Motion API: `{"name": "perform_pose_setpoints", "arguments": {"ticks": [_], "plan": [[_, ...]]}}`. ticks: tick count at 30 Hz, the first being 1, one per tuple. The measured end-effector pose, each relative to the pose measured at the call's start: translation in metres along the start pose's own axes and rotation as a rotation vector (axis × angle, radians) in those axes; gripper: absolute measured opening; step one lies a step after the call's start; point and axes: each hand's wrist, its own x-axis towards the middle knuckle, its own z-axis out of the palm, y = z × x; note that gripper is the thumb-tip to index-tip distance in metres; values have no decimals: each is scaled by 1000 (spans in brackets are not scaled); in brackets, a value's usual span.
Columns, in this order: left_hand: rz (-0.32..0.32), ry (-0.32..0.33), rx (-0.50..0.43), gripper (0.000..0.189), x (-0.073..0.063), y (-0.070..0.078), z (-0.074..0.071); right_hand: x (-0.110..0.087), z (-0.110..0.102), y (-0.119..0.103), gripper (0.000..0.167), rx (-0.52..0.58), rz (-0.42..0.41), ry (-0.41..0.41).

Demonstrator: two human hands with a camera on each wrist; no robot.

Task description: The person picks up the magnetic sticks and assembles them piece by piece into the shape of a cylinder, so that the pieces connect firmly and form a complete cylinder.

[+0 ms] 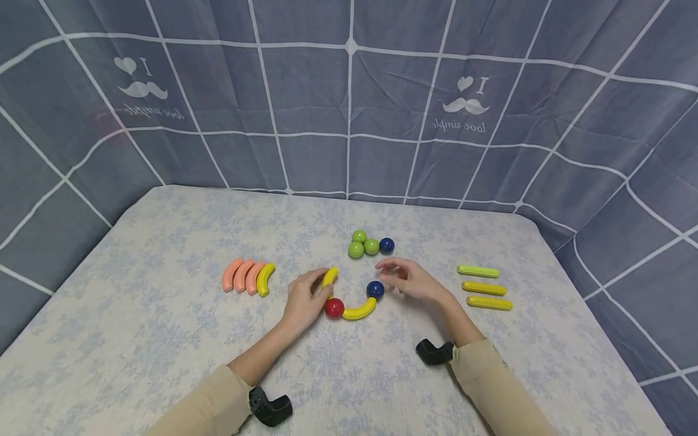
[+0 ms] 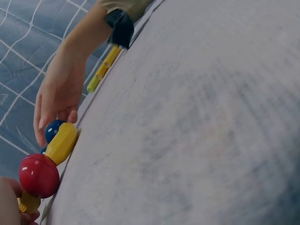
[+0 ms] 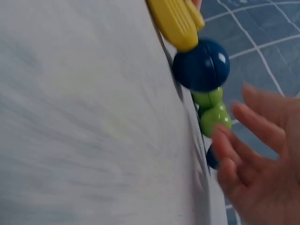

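My left hand (image 1: 305, 297) pinches a yellow curved rod (image 1: 330, 277) between thumb and fingers. The rod's near end meets a glossy red ball (image 1: 334, 309). From that ball a second yellow curved rod (image 1: 358, 311) runs right to a dark blue ball (image 1: 375, 290), forming a U shape on the cloth. My right hand (image 1: 410, 280) hovers beside the blue ball with loosely bent fingers and nothing in them. In the right wrist view its fingers stand apart from the blue ball (image 3: 202, 65). The left wrist view shows the held rod (image 2: 29, 203) between fingertips, below the red ball (image 2: 39, 176).
Several green balls (image 1: 356, 249) and another blue ball (image 1: 386, 245) cluster farther back. Three pink curved rods (image 1: 240, 276) and a yellow one (image 1: 265, 279) lie left. Straight rods, one green (image 1: 477, 271) and two yellow (image 1: 489, 303), lie right. A grid-patterned curtain (image 1: 349, 91) borders the table.
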Motion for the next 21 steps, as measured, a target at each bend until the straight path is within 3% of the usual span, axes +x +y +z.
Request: {"name": "perform_pose_setpoints", "arguments": {"ticks": [3, 5, 10, 14, 21], "plan": [[0, 0, -38, 37, 0, -1, 0, 7, -9, -8, 32, -46, -33, 197], [2, -5, -57, 38, 0, 0, 0, 14, -15, -4, 35, -73, -40, 278], [-1, -18, -75, 40, -2, 2, -3, 36, -22, 31, 42, -99, -63, 239], [11, -17, -97, 39, -3, 1, -2, 44, -21, 40, 41, -127, -51, 214], [29, -2, -136, 38, -2, -1, -2, 44, -18, 41, 37, -92, 59, 316]]}}
